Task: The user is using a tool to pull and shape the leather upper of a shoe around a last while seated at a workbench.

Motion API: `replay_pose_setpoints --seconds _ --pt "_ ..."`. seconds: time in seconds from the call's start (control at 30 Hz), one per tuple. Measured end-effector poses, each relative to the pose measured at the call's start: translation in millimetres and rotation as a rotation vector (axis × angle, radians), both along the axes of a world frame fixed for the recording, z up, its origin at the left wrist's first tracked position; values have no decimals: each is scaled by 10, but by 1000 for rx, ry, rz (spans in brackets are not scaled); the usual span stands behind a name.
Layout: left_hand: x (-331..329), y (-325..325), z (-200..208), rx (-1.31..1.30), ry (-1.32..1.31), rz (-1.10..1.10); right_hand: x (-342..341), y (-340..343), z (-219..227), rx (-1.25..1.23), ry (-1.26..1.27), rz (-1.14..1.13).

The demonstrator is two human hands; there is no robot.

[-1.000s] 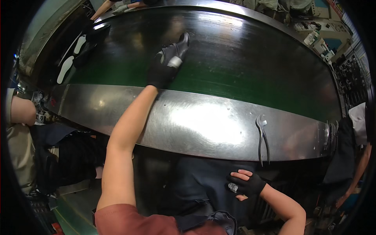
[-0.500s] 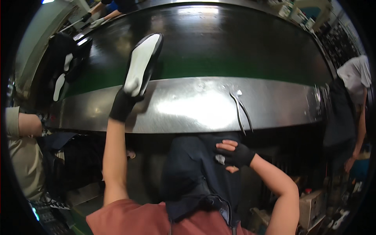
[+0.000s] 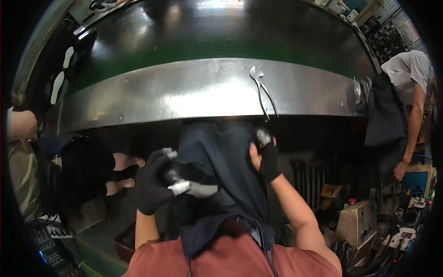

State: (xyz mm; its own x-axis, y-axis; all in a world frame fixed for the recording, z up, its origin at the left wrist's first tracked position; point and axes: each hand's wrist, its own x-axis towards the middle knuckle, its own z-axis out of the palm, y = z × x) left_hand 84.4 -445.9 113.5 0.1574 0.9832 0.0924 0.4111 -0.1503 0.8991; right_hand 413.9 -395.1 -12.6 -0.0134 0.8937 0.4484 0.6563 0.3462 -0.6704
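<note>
My left hand (image 3: pixel 158 182), in a black glove with whitish coverings on some fingertips, grips a black shoe (image 3: pixel 187 171) above my lap. The shoe is blurred and tilted, with part of its pale underside showing at its lower edge. At my right knee, my right hand (image 3: pixel 266 157) wears a similar glove and appears to hold nothing. Its thumb stands apart from the fingers, and one fingertip has a whitish covering. Just beyond that hand, steel pincers (image 3: pixel 262 94) lie on the metal ledge (image 3: pixel 152 101), their handles reaching over its near edge.
A dark belt with a green stripe (image 3: pixel 194 48) runs beyond the ledge. At left are white sole-shaped pieces (image 3: pixel 58 87) on dark items. A person in a white shirt (image 3: pixel 406 76) bends at right; another person's legs (image 3: pixel 122 161) show at left. Machinery (image 3: pixel 357 221) stands lower right.
My left hand has brought the shoe from above the belt back to my lap and turned it. My right hand has shifted forward along my thigh, with its thumb now apart. The view has tilted downward.
</note>
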Motion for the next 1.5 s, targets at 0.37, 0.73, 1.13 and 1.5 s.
replay_pose_setpoints --seconds 0.37,0.73,1.13,1.5 --pt "793 389 -140 404 190 -191 1 1425 394 -365 -674 -336" --pt "578 796 -529 364 129 -209 215 1038 390 -518 -738 -324" --pt "596 663 -501 285 103 -167 377 488 59 -474 160 -50" --pt "544 879 -861 73 -287 -276 -564 -1211 722 -793 599 346"
